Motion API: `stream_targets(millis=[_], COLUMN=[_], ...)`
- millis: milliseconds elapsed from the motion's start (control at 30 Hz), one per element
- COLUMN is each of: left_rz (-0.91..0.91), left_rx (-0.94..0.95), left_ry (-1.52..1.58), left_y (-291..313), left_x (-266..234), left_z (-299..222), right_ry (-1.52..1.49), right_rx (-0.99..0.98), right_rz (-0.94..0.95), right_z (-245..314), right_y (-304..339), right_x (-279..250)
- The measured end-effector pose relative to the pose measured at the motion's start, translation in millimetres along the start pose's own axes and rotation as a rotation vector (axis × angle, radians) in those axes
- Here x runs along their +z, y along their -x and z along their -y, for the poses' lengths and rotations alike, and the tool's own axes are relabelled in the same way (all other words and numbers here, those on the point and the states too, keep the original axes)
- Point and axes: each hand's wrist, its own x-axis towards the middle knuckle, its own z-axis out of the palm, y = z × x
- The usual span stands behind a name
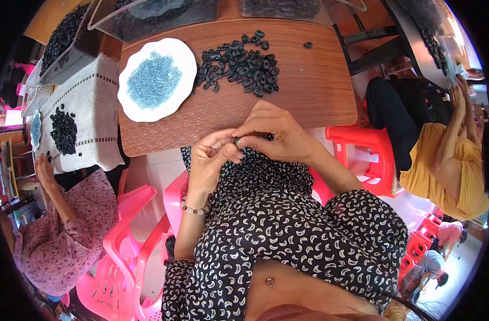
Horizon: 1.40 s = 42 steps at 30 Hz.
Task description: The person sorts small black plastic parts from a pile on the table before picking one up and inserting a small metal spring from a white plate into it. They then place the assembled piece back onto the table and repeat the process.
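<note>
Both hands meet just off the near edge of the brown wooden table (303,101), above my lap. My left hand (212,155) pinches a small black part (237,140) between thumb and fingers. From the other side, my right hand (274,131) closes thumb and forefinger at the same part; whether it also holds something tiny is hidden. On the table beyond lies a loose pile of small black plastic parts (249,64). Left of the pile, a white scalloped plate (128,101) carries many tiny blue-grey pieces (154,80).
One black part (307,45) lies apart at the far right. Clear bins (169,24) line the table's back. A co-worker in pink (68,230) sits left beside a cloth-covered table (97,107); another in yellow (442,166) sits right. Pink chairs (129,241) and a red stool (362,144) stand close by.
</note>
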Motion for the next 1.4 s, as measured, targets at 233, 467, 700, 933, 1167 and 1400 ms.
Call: stream_targets(millis=[233,467,700,933,1167,1400], left_rz=[0.087,-0.057,-0.179,-0.239,-0.287,-0.292], left_rx=[-0.056,0.002,0.075,0.146,0.381,0.55], left_ry=[-0.126,-0.159,-0.255,-0.217,-0.494,-0.724], left_y=[-0.3,-1.6,-1.8,-1.1,-6.8,-5.5], left_x=[-10.2,-8.3,-2.2,-1.1,6.0,16.6], left_z=[-9.3,-13.6,-10.6,-10.5,-13.2,-16.4], right_ry=[0.044,0.4,0.64,0.536,-0.34,-0.441], right_rx=[-0.123,-0.127,-0.009,0.061,0.481,0.504], right_rz=[0.086,-0.104,-0.002,-0.108,-0.003,0.008], right_z=[0.0,-26.6,-52.4,-39.0,25.3,26.5], right_y=[-10.3,-53.7,-79.7,-69.1,-42.3,-28.4], right_x=[-3.9,-0.9,20.6,14.7,-3.2,-1.9])
